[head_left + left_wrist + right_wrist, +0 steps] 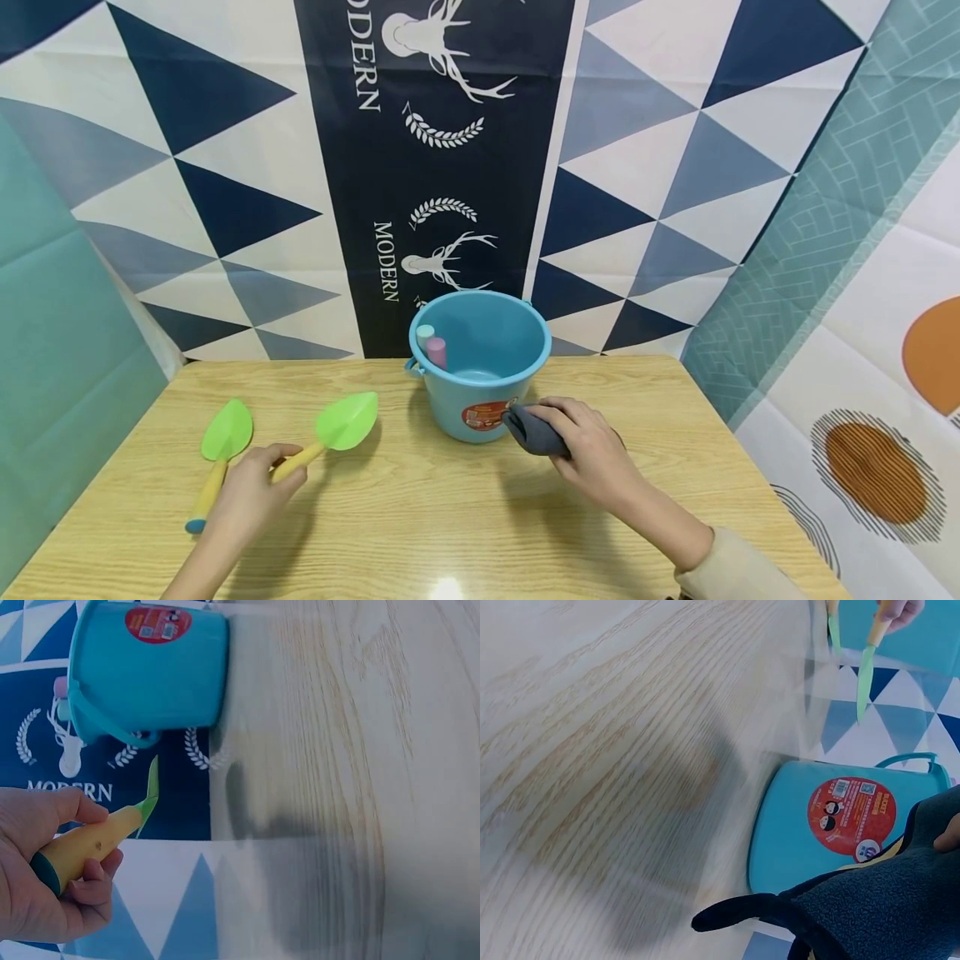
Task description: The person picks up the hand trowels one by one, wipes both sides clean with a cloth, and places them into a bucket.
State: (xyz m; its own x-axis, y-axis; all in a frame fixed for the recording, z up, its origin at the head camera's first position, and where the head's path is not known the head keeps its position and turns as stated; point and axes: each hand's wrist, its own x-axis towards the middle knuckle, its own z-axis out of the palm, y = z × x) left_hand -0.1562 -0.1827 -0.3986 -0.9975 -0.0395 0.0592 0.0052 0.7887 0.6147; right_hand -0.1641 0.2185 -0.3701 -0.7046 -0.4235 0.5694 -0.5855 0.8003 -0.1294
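My left hand (255,492) grips the yellow handle of a toy trowel (347,422) with a green leaf-shaped blade, held above the table. A second trowel (227,429) of the same kind lies on the table just left of that hand. My right hand (592,450) holds a folded dark grey-blue cloth (534,431) in front of the bucket's right side. The light blue bucket (480,333) stands upright at the table's back, with a red label (851,817) on its front. Inside it, at the left, lean a pink-topped stick (437,352) and a pale aqua-topped stick (424,335).
The wooden table (420,525) ends against a patterned cloth backdrop (247,208) right behind the bucket. A teal wall cloth (67,350) borders the left side, and a printed cloth (847,467) hangs on the right. The bucket's handle (112,720) hangs down at its side.
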